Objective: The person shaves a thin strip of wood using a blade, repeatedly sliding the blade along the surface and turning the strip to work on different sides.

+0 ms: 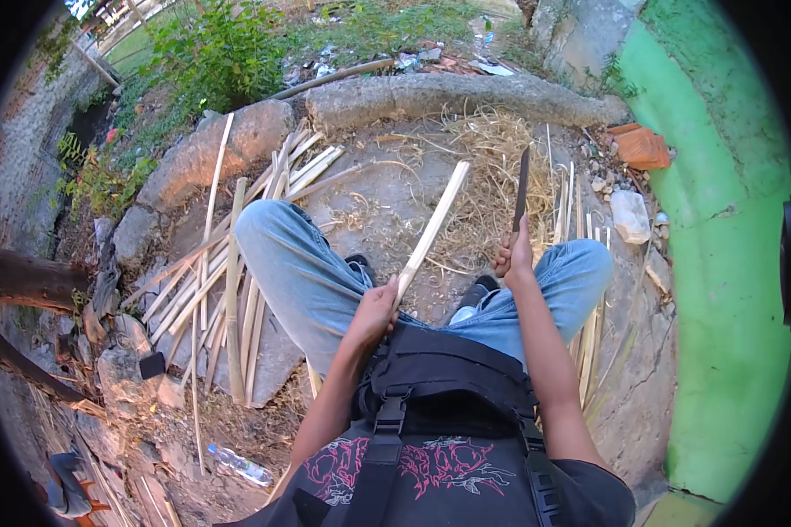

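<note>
Wall [729, 263] at right, seated person [475, 492] holding strip [438, 220] and blade [521, 189]

Green wall fills right edge. Person sits low, jeans, knees spread. Strip pile [235, 334], long pale pieces, lies left of left knee; more pieces beside right knee. Shavings [492, 189], dry and curly, heaped on ground past the feet. Black waist bag [453, 378] across lap. Strip, pale and flat, slants up and away between knees. Blade, dark and narrow, points away, right of strip, not touching it. Left hand [376, 309]: fingers closed on strip near its lower end. Right hand [515, 253]: fist wrapped round blade's near end, grip detail hidden.
</note>
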A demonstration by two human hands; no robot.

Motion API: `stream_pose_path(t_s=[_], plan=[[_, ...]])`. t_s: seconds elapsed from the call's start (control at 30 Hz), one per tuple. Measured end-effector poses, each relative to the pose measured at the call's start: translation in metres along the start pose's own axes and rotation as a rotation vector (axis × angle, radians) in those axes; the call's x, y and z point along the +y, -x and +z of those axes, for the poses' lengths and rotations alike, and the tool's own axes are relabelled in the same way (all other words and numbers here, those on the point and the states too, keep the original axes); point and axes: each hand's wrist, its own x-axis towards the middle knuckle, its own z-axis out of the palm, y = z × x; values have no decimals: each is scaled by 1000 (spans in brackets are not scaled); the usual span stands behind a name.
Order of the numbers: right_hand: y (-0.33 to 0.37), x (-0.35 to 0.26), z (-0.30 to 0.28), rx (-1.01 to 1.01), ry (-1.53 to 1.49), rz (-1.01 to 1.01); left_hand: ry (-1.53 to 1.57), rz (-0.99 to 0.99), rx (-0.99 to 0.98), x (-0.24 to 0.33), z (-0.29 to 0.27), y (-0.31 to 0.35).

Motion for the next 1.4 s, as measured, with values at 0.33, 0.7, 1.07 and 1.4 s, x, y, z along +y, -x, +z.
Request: stream_pose_path(t_s=[0.33,0.7,1.07,1.4], plan=[[81,-4,8,-383,-200,-169,-512,453,218,44,1,47],[180,-36,-31,-595,-543,-428,-883,610,-40,110,-3,132],[216,-15,-68,-771,-757,-436,-900,968,-6,104,0,146],[228,4,-48,-665,-693,-286,-904,972,109,98,-32,148]])
